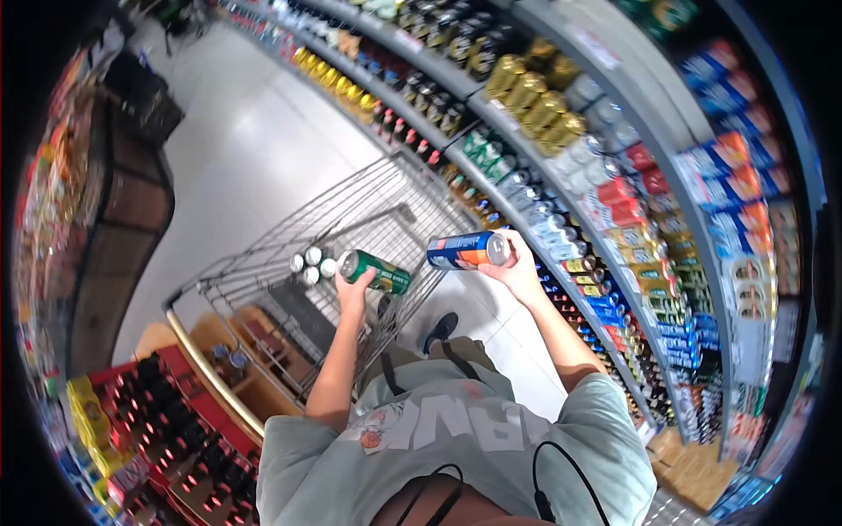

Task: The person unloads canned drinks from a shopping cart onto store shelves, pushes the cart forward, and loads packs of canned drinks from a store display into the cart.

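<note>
In my left hand is a green can, tilted on its side with its silver end toward me. My right hand grips a blue and orange can, also lying sideways, its silver end near my fingers. The two cans are apart, with a small gap between them, over the near side of a wire shopping cart. Inside the cart, just left of my left hand, stands a cluster of several cans with silver tops.
Shelves packed with drink cans curve along the right. Gold cans fill one upper shelf. The cart's handle is at the lower left. Dark bottles stand in a red display behind it. Pale floor stretches ahead.
</note>
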`<state>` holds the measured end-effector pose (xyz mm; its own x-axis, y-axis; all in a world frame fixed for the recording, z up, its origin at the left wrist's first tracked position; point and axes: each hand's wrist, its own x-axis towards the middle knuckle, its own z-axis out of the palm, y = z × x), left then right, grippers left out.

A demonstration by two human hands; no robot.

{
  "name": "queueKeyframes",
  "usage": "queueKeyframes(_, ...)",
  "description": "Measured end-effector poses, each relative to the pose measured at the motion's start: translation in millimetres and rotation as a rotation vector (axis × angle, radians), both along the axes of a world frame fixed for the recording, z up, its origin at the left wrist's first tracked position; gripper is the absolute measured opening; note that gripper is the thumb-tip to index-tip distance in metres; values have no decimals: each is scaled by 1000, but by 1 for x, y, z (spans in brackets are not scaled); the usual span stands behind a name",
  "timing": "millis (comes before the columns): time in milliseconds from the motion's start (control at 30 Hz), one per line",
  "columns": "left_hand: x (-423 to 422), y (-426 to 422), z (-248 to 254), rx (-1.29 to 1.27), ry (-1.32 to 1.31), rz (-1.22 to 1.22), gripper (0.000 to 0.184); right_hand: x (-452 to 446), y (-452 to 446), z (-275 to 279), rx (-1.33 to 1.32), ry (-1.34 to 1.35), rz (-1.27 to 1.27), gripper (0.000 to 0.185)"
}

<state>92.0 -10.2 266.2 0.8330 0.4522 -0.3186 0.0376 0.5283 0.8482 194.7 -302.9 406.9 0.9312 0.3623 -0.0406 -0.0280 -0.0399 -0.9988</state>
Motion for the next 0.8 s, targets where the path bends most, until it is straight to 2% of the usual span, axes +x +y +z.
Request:
queueKeyframes(33, 12, -7, 8, -257, -55, -1, 45, -4, -18, 19, 24, -17, -22, 64)
queueKeyframes(67, 26, -14, 15, -386, -95, -12, 39, -8, -35, 37, 92, -36, -64, 62)
queueKeyframes(100, 39, -22, 39, -460, -167, -121, 41, -6, -50, 55, 152, -189, -38, 61)
queueKeyframes(167, 65, -44, 100, -572, -263, -263, 43, -10, -82, 95, 166, -237, -52, 59)
queueKeyframes(233, 88, -64, 147, -537, -331, -346, 49, -17, -111, 126, 138, -233, -101, 57)
queueKeyframes(300, 112, -90, 193, -507, -399, -390, 52, -12, -152, 127, 82, -218, -204, 59)
queueKeyframes(367, 127, -117, 242, -440, -443, -468, 58, -16, -167, 150, 201, -175, -256, 61)
queueKeyframes(433, 147, -139, 271, -382, -528, -586, 61, -18, -182, 178, 156, -234, -234, 57)
queueKeyframes(600, 177, -194, 347, -196, -569, -650, 64, -14, -195, 246, 121, -301, -191, 46)
queueKeyframes(733, 210, -219, 394, 54, -667, -690, 70, 0, -200, 283, 74, -348, -133, 51)
queueKeyframes(800, 236, -232, 413, 169, -754, -730, 75, 11, -201, 308, 10, -475, -129, 53)
